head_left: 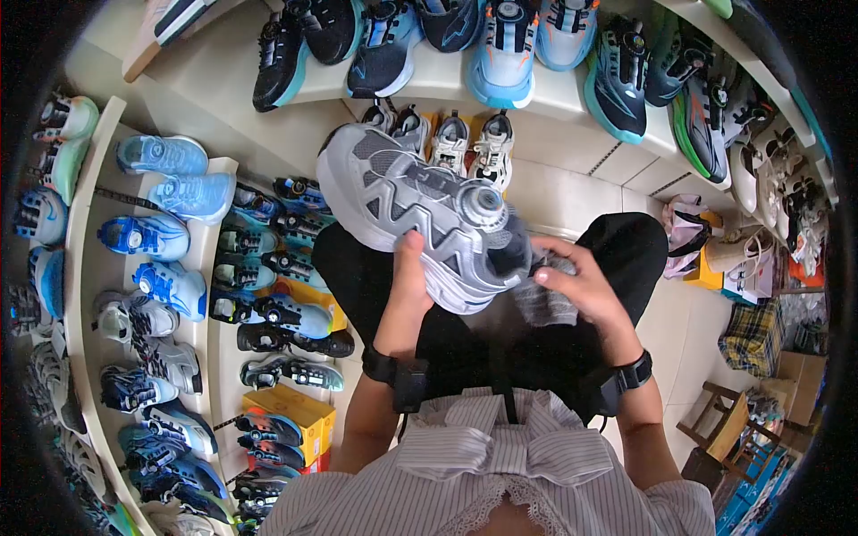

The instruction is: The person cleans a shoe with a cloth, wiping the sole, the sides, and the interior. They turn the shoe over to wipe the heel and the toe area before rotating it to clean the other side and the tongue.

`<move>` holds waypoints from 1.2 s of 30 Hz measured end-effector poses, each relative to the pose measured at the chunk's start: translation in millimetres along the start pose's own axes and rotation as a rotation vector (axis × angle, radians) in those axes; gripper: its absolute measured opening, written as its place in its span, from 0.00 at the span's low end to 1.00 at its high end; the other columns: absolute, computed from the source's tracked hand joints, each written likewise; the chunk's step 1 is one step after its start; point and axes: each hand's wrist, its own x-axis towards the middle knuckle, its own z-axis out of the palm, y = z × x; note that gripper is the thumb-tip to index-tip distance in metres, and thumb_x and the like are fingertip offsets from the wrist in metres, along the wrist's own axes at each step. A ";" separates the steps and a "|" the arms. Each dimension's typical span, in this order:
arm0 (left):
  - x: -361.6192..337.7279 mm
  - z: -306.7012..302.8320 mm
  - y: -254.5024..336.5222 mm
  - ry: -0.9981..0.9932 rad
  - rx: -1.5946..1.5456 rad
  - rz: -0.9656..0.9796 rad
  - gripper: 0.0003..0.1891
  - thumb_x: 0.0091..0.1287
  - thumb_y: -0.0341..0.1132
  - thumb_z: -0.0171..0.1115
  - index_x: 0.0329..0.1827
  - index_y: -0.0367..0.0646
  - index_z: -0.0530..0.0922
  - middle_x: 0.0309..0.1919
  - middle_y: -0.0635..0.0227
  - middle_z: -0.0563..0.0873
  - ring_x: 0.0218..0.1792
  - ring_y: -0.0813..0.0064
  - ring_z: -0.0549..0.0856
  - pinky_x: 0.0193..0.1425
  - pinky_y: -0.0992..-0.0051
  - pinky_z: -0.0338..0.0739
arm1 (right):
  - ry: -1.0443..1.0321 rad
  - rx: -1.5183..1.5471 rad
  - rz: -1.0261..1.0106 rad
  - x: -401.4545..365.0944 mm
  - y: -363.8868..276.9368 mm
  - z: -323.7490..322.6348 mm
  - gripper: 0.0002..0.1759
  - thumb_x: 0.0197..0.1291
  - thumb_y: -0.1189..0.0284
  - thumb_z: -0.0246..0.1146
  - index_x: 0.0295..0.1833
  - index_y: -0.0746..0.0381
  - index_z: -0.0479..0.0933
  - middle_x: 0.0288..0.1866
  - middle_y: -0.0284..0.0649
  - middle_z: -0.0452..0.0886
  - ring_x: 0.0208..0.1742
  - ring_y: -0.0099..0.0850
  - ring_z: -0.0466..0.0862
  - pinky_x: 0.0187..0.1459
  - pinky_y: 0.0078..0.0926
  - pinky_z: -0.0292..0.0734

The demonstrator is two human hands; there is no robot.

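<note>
Gray sneaker in midair: seen from the head camera, the shoe is held above a seated person's black-trousered lap, toe pointing up and away to the left, round dial uppermost. The left hand is clamped on its near side, thumb pressed to the sidewall and fingers out of sight underneath, a grip that seems chosen to carry the weight and leave the ankle opening turned toward the other side. At that heel end, the right hand curls beside a gray cloth; whether its thumb and fingers are closed on fabric or heel cannot be told. The sneaker thus lies just beyond the left hand and directly left of the right. Ahead, light blue and dark sneakers stand toe-out along the front edge of a shelf, apparently to show off their dials and uppers. Blue pairs line a rack at left, near a yellow box.
</note>
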 end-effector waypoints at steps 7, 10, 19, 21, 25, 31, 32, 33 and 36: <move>-1.7 21.1 -0.7 -0.046 0.007 -0.027 0.43 0.57 0.66 0.49 0.65 0.39 0.57 0.58 0.56 0.70 0.57 0.61 0.73 0.60 0.62 0.69 | 0.148 -0.136 -0.260 7.5 -27.6 -1.7 0.21 0.47 0.78 0.60 0.50 0.66 0.72 0.45 0.39 0.77 0.48 0.27 0.75 0.52 0.24 0.68; 0.4 22.1 0.5 -0.010 -0.146 -0.161 0.37 0.64 0.62 0.38 0.66 0.40 0.56 0.60 0.56 0.68 0.59 0.60 0.71 0.63 0.60 0.65 | 0.043 -0.326 -0.383 7.7 -24.8 -4.3 0.20 0.44 0.81 0.57 0.48 0.65 0.74 0.42 0.41 0.76 0.47 0.31 0.75 0.52 0.25 0.67; -2.3 23.3 -1.0 0.004 -0.041 -0.139 0.37 0.61 0.59 0.50 0.63 0.38 0.60 0.56 0.56 0.73 0.53 0.63 0.76 0.58 0.64 0.72 | -0.079 -0.509 -0.417 -0.9 -42.5 -11.7 0.19 0.40 0.84 0.56 0.41 0.60 0.79 0.39 0.44 0.75 0.41 0.40 0.75 0.45 0.29 0.70; 1.5 24.2 -2.6 -0.012 -0.130 -0.202 0.36 0.62 0.57 0.50 0.63 0.37 0.60 0.55 0.56 0.73 0.53 0.62 0.77 0.57 0.63 0.72 | -0.063 -0.673 -0.487 -3.0 -45.4 -9.2 0.22 0.37 0.84 0.56 0.43 0.60 0.79 0.41 0.45 0.74 0.43 0.40 0.74 0.46 0.30 0.70; 2.4 26.3 -9.7 -0.007 -0.031 -0.176 0.31 0.65 0.53 0.47 0.62 0.37 0.60 0.54 0.56 0.74 0.52 0.65 0.77 0.56 0.65 0.74 | -0.028 -1.066 -0.466 -7.9 -55.8 4.4 0.26 0.38 0.83 0.58 0.48 0.53 0.78 0.43 0.44 0.72 0.47 0.42 0.72 0.47 0.32 0.70; 1.7 27.1 -8.6 0.038 -0.065 -0.259 0.31 0.65 0.54 0.48 0.62 0.39 0.60 0.54 0.56 0.74 0.52 0.66 0.77 0.55 0.66 0.75 | 0.039 -0.889 -0.470 -5.0 -51.9 -0.8 0.31 0.39 0.85 0.55 0.56 0.60 0.70 0.41 0.47 0.72 0.45 0.46 0.72 0.48 0.37 0.68; 1.2 28.1 -8.0 0.038 -0.065 -0.261 0.31 0.65 0.54 0.48 0.62 0.39 0.60 0.54 0.56 0.74 0.52 0.66 0.77 0.55 0.66 0.75 | 0.051 -0.837 -0.441 -4.9 -53.0 0.0 0.31 0.39 0.85 0.55 0.56 0.61 0.70 0.41 0.48 0.72 0.45 0.46 0.72 0.48 0.37 0.68; 0.9 30.6 -6.4 0.045 -0.062 -0.280 0.31 0.65 0.53 0.48 0.62 0.39 0.60 0.54 0.57 0.74 0.52 0.66 0.77 0.55 0.66 0.75 | 0.063 -0.785 -0.414 -4.4 -53.7 0.4 0.31 0.39 0.85 0.55 0.56 0.61 0.70 0.41 0.48 0.72 0.45 0.47 0.72 0.48 0.37 0.68; 0.9 29.7 -5.7 0.061 -0.034 -0.308 0.30 0.65 0.53 0.49 0.62 0.39 0.60 0.53 0.57 0.74 0.52 0.66 0.78 0.55 0.66 0.74 | 0.092 -0.736 -0.421 -1.8 -52.0 0.7 0.31 0.40 0.85 0.55 0.56 0.61 0.70 0.39 0.48 0.71 0.43 0.47 0.72 0.47 0.36 0.67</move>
